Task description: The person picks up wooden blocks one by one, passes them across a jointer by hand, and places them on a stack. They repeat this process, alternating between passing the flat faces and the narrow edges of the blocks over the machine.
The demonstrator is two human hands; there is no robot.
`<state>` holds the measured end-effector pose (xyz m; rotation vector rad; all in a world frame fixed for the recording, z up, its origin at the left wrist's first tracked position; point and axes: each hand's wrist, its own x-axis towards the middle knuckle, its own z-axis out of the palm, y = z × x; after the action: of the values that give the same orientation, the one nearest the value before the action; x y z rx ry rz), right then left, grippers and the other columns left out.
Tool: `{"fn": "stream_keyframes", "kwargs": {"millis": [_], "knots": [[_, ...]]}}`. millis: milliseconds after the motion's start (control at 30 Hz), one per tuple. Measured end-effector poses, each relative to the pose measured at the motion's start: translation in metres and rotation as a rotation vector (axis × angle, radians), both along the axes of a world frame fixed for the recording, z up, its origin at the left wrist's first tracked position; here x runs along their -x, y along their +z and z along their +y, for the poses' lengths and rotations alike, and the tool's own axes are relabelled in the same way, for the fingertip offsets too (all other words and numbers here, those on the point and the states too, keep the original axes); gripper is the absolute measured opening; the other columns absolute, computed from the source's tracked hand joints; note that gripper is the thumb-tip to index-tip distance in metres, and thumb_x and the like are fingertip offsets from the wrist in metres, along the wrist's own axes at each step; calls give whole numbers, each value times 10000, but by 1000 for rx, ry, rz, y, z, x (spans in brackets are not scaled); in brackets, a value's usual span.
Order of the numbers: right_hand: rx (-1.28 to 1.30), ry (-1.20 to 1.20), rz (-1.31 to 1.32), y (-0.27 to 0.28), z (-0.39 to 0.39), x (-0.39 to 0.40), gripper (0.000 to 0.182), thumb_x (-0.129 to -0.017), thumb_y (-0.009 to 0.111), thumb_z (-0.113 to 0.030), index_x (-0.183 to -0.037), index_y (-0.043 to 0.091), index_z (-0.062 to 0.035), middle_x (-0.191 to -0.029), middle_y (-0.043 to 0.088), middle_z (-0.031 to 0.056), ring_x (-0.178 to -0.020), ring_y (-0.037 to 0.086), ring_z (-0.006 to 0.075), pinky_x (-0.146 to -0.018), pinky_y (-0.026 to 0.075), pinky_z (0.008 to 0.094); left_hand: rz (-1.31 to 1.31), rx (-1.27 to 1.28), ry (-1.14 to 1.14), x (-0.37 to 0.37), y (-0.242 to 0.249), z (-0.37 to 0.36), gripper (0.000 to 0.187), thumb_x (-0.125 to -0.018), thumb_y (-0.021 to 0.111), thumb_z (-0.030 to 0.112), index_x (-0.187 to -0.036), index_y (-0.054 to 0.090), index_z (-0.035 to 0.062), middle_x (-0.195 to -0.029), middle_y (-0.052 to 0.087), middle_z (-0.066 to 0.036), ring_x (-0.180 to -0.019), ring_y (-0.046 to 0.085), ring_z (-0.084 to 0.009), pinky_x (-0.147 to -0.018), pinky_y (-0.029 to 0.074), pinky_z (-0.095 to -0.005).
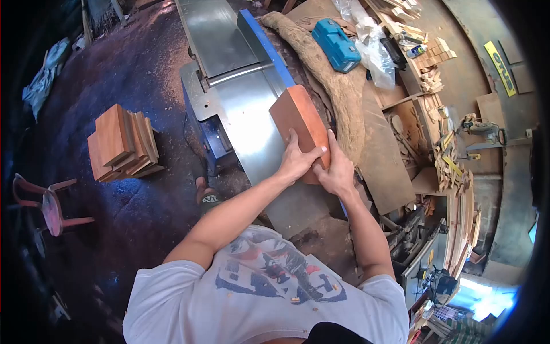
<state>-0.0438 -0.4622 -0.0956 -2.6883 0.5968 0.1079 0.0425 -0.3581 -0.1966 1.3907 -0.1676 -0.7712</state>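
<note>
A thick reddish-brown wooden block (306, 117) stands on the shiny metal bed of a jointer-like machine (246, 109), close against its blue fence (266, 46). My left hand (299, 159) presses on the block's near left side, thumb and fingers bent around its edge. On the right side, my right hand (337, 169) grips the block near its closer end, with fingers stretched along the side. Both thumbs lie near each other on the block. The block's underside is hidden.
Stacked wooden boards (123, 143) stand on the floor at the left, near a reddish plastic chair (52, 206). Right of the machine lie a long rough log (344, 97), a teal case (336, 46) and a brown sheet (381, 155). Wood offcuts (438, 57) are heaped farther right.
</note>
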Motion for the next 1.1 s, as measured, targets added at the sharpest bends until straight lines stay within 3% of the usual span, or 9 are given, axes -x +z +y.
{"fn": "stream_keyframes", "kwargs": {"millis": [233,467,667,1100], "knots": [[65,115,-113,-13,-1,-52,979,-800,768,-231,-1660,301,-184,-1134,657,218,-943,699,436,-821,574,533,-34,30,55,-49,-4,4,1297,-806,846,504,-1565,85,-222,-1603,278,-427,-1517,341,-469,-1230,365,-439],[59,143,-192,-19,-2,-79,916,-790,777,-172,-1623,397,-183,-1081,656,201,-906,697,419,-795,579,511,-45,-8,104,-75,2,6,1269,-794,855,477,-1579,119,-196,-1607,252,-444,-1533,300,-489,-1252,323,-434],[79,137,-239,-22,1,-107,883,-789,772,-178,-1604,434,-200,-1073,670,195,-906,708,413,-798,581,507,-258,30,254,-96,5,2,1181,-817,850,413,-1576,169,-185,-1599,245,-459,-1538,277,-493,-1247,330,-434],[108,163,-264,-24,5,-177,863,-774,785,-190,-1579,475,-176,-1029,680,218,-888,716,413,-794,586,501,-167,13,220,-165,8,10,1188,-807,863,419,-1597,180,-147,-1602,230,-463,-1533,290,-490,-1246,327,-427]]}}
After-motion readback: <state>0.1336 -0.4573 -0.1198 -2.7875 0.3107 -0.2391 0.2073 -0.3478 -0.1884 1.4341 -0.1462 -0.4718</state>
